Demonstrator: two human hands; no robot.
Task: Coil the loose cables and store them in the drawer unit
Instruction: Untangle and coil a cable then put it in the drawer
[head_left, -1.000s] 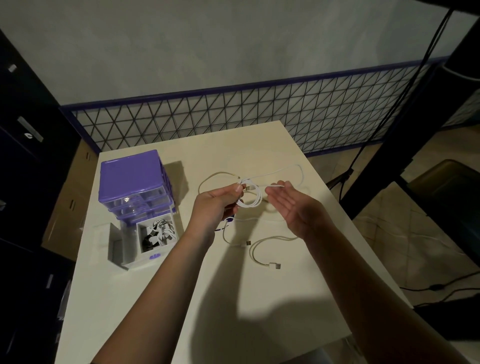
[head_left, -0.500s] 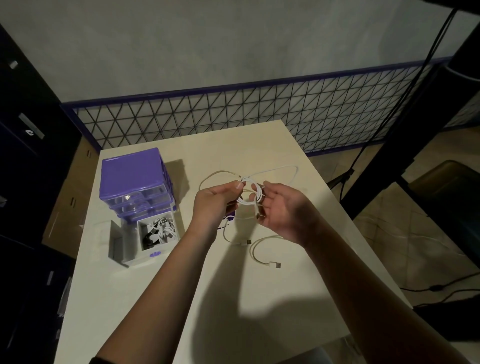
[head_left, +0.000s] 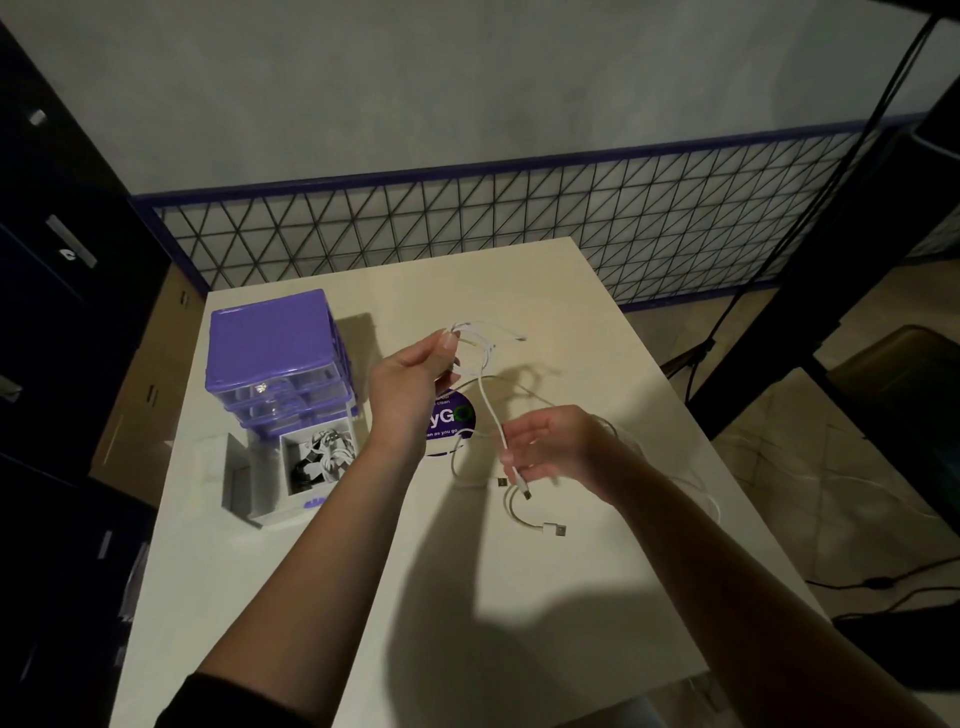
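Above the table (head_left: 571, 322), left hand (head_left: 410, 382) pinches the coiled white cable (head_left: 480, 358) while right hand (head_left: 550, 444) pinches its tail.

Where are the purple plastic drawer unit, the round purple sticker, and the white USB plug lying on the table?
purple plastic drawer unit (head_left: 270, 332), head view, on its flat purple top.
round purple sticker (head_left: 457, 415), head view, on its printed face.
white USB plug (head_left: 555, 530), head view, on the plug body at the cable's end.

left arm (head_left: 291, 587): bare to past the elbow, dark sleeve edge at the upper arm
right arm (head_left: 737, 577): bare, no sleeve visible
hands: no rings, no gloves
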